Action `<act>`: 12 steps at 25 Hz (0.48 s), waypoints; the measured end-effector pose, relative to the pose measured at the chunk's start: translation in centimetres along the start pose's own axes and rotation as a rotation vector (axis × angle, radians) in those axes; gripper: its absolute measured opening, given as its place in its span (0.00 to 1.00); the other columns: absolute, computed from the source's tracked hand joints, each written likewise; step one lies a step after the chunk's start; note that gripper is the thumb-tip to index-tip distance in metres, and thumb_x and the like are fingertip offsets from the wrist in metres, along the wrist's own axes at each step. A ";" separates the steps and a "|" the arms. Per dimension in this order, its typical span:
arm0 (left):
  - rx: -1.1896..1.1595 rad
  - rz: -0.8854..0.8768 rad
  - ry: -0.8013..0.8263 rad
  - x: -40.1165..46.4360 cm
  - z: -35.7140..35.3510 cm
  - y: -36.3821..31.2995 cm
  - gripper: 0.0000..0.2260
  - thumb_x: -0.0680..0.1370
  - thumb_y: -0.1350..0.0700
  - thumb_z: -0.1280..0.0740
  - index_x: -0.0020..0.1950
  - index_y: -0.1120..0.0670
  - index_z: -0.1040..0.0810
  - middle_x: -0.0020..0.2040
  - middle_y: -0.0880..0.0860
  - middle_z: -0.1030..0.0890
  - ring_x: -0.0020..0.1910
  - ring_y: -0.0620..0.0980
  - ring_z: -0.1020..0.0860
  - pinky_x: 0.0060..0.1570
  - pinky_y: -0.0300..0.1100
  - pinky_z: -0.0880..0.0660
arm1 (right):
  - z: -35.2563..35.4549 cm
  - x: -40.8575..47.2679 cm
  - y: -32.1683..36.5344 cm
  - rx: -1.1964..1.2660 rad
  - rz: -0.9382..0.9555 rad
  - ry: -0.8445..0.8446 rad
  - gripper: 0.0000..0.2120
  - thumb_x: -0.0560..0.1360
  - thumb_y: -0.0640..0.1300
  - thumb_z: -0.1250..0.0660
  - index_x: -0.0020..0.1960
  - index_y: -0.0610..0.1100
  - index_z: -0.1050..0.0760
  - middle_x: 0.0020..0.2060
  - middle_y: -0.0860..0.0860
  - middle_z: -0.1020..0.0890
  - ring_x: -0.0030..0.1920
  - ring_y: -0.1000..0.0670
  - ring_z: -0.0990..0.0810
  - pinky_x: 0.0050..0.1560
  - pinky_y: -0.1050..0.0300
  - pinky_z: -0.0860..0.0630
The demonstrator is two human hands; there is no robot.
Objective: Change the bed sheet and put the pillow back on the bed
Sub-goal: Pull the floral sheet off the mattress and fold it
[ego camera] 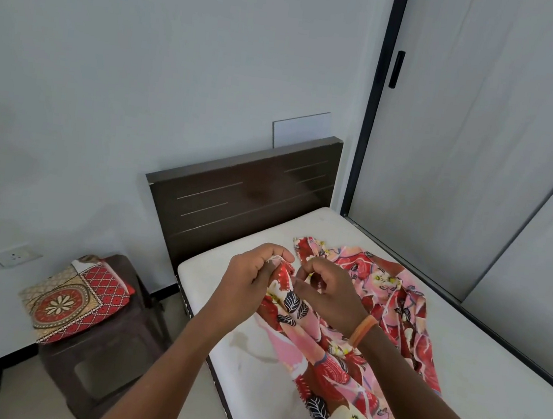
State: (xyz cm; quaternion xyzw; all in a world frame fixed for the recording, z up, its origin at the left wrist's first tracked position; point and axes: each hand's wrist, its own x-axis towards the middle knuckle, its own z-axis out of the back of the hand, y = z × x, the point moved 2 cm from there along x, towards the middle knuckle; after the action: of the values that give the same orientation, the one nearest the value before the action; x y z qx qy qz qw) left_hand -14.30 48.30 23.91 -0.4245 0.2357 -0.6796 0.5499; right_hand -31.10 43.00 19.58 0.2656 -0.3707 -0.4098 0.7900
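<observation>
A red and pink floral bed sheet [391, 312] lies crumpled across the bare white mattress [474, 397]. My left hand [253, 277] pinches a corner of the sheet just above the mattress. Close beside it, my right hand [324, 292], with an orange band on its wrist, grips the same edge of cloth. A pillow [73, 300] in a red and beige patterned cover rests on a brown plastic stool [102, 368] left of the bed.
A dark wooden headboard [242, 198] stands against the grey wall. Sliding wardrobe doors [482, 146] with a black frame run along the bed's right side. Wall sockets [16, 255] sit low on the left wall. Pale floor shows between stool and bed.
</observation>
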 end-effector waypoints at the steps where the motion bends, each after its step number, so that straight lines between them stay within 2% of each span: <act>1: -0.001 -0.006 -0.001 0.1 0.2 0.1 0.12 0.84 0.56 0.43 0.52 0.41 0.24 0.47 0.40 0.19 0.48 0.38 0.18 0.44 0.32 0.21 | -0.1 -0.1 0.8 0.047 0.003 0.036 0.11 0.71 0.54 0.33 0.43 0.46 0.25 0.38 0.57 0.23 0.37 0.56 0.26 0.37 0.68 0.31; 3: -0.004 -0.014 0.000 0.1 0.4 0.1 0.12 0.84 0.57 0.43 0.52 0.43 0.24 0.47 0.41 0.18 0.47 0.39 0.18 0.45 0.32 0.21 | -0.3 -0.2 1.8 0.062 0.005 0.060 0.08 0.70 0.51 0.31 0.44 0.47 0.25 0.38 0.57 0.23 0.37 0.57 0.26 0.36 0.69 0.30; 4: -0.002 0.002 -0.016 0.1 0.5 0.1 0.11 0.84 0.57 0.43 0.52 0.44 0.23 0.46 0.41 0.18 0.47 0.39 0.18 0.45 0.32 0.21 | -0.2 -0.1 2.2 0.076 -0.008 0.007 0.05 0.71 0.46 0.30 0.44 0.46 0.25 0.38 0.57 0.23 0.36 0.57 0.26 0.36 0.68 0.30; 6: 0.014 0.100 -0.093 0.1 0.5 0.1 0.11 0.84 0.57 0.42 0.52 0.47 0.21 0.46 0.41 0.19 0.45 0.40 0.18 0.46 0.31 0.21 | 0.5 -0.3 2.9 0.100 -0.092 -0.247 0.04 0.74 0.39 0.30 0.44 0.45 0.25 0.36 0.53 0.22 0.35 0.55 0.25 0.35 0.65 0.28; 8: -0.025 0.251 -0.174 -0.1 0.0 -0.1 0.10 0.83 0.56 0.40 0.51 0.50 0.19 0.46 0.43 0.18 0.44 0.41 0.18 0.45 0.34 0.19 | 1.0 -1.5 3.4 0.253 -0.255 -0.440 0.04 0.76 0.41 0.31 0.43 0.43 0.25 0.34 0.47 0.22 0.32 0.52 0.26 0.34 0.60 0.26; 10: -0.275 0.418 -0.181 -0.5 -1.0 -0.7 0.10 0.82 0.57 0.38 0.48 0.52 0.17 0.44 0.50 0.16 0.42 0.45 0.17 0.41 0.41 0.17 | 0.4 -3.0 4.2 0.410 -0.372 -0.343 0.06 0.77 0.47 0.31 0.44 0.44 0.23 0.34 0.48 0.20 0.31 0.53 0.24 0.34 0.59 0.25; 12: -0.519 0.601 -0.103 -1.2 -2.3 -2.2 0.10 0.82 0.58 0.37 0.47 0.52 0.17 0.40 0.52 0.16 0.39 0.47 0.18 0.36 0.40 0.20 | -0.8 -4.8 4.5 0.287 -0.310 -0.199 0.07 0.76 0.53 0.31 0.50 0.52 0.21 0.41 0.56 0.18 0.41 0.58 0.19 0.42 0.66 0.23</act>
State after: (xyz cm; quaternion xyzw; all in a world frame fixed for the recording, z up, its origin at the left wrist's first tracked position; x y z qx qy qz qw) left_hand -17.39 49.71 24.10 -0.4948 0.4854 -0.3844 0.6098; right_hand -30.34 49.47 20.61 0.3871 -0.4560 -0.4937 0.6312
